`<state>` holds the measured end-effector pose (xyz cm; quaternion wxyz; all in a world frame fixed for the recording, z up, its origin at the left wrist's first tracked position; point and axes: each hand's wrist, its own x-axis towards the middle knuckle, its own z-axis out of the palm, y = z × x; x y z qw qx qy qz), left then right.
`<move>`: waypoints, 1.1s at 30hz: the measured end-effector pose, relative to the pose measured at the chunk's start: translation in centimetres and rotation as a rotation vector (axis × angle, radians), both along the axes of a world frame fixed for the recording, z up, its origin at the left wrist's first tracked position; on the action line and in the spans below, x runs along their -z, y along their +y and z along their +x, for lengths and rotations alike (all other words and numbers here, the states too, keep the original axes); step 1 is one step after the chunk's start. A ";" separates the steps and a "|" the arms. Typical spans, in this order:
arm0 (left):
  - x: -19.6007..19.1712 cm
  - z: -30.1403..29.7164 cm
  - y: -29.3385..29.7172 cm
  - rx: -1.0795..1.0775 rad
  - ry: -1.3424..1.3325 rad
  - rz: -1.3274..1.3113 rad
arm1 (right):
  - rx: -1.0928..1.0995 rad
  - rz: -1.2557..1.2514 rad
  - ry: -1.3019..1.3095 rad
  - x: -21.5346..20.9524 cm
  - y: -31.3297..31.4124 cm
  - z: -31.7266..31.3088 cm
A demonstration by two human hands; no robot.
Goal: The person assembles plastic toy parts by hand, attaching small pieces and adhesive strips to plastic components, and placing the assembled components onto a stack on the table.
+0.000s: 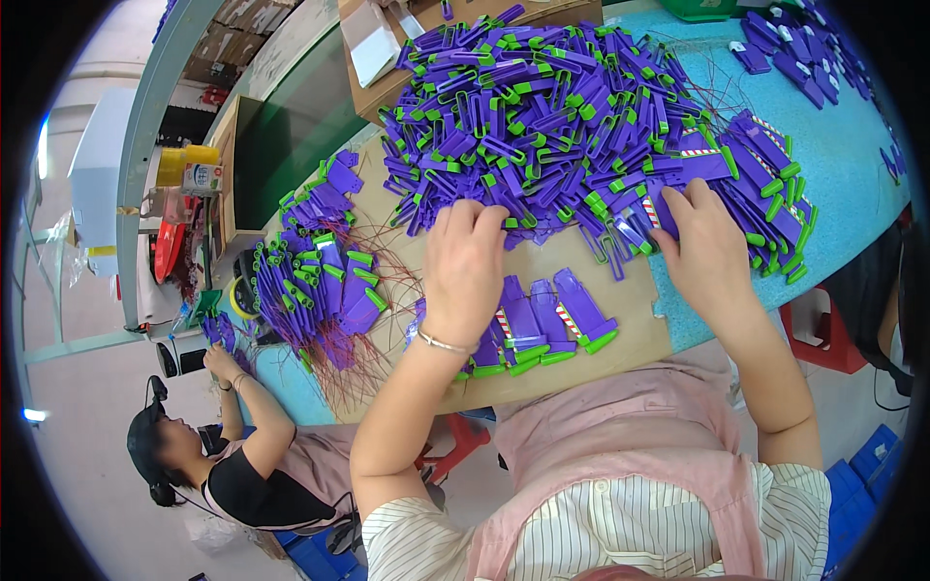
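Where both hands meet the near edge of the big pile (pixel 572 116) of purple-and-green plastic parts, the work is sorting single pieces out of the heap. The parts look light, stiff and smooth — flat purple bodies with a green tab at one end, some showing a red-and-white striped strip. They should slide easily over one another and are best pinched by the flat purple body, not by the small green tab. Thin reddish wires (pixel 368 290) trail from some of them, so a piece may drag its neighbours when pulled.

The left hand (pixel 465 266) lies palm down on the pile's edge, fingers curled forward into the parts; whether it pinches one cannot be told, since its fingertips are buried. The right hand (pixel 705 242) also lies palm down, fingers spread a little, its fingertips on a striped part (pixel 647 215) at the heap's rim — touching, not clearly gripping. Both forearms come up from the lower edge, wrists bent slightly down; a thin bracelet (pixel 444 343) sits on the left wrist.

Just in front of the body, between the forearms, a short row (pixel 547 324) of the same parts lies side by side on the brown board (pixel 572 373), green ends toward the person. Left of it lies a smaller heap (pixel 320 281). Beyond, the board rests on a turquoise table (pixel 843 165). A second person (pixel 232 465) sits at lower left, reaching toward the table.
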<state>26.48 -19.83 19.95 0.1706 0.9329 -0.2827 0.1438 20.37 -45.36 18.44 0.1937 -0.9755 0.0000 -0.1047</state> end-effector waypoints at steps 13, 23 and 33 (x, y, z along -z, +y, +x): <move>-0.2 -0.1 3.7 -0.158 0.171 -0.064 | -0.016 0.045 -0.105 0.3 -1.1 0.3; -0.4 -3.3 1.2 -0.172 0.636 -0.761 | -0.273 1.736 0.618 -1.1 4.7 -3.7; -1.5 -7.5 -0.8 -0.021 0.968 -1.006 | -0.255 1.720 0.747 -0.4 5.8 -4.0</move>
